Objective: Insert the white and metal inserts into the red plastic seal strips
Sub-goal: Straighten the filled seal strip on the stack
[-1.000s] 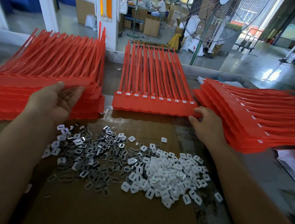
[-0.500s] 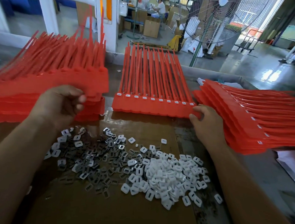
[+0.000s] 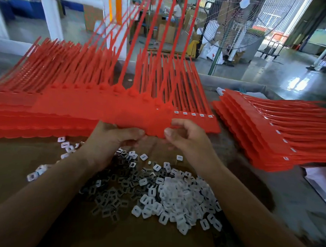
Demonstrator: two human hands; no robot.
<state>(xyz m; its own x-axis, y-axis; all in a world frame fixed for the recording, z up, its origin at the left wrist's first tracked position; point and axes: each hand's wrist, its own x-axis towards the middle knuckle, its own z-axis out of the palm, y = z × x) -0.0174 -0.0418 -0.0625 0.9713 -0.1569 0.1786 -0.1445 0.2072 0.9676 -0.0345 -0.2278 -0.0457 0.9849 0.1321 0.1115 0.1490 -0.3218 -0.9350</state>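
I hold a red sheet of joined seal strips (image 3: 106,109) raised above the table, its long tails pointing up and away. My left hand (image 3: 111,139) grips its near edge from below, thumb on top. My right hand (image 3: 186,135) pinches the same edge further right. Behind it lies another red strip sheet (image 3: 201,119) with white inserts showing in its heads. On the cardboard below my hands lie a pile of white inserts (image 3: 179,197) and a pile of metal inserts (image 3: 118,185).
A tall stack of red strip sheets (image 3: 18,120) sits at the left. Another stack (image 3: 273,135) with white inserts lies at the right. White paper (image 3: 320,184) lies at the right edge. A large fan (image 3: 232,23) stands beyond the table.
My left hand lifted a red sheet off the left stack and carried it to the centre. My right hand left the middle sheet's corner and took hold of the lifted sheet.
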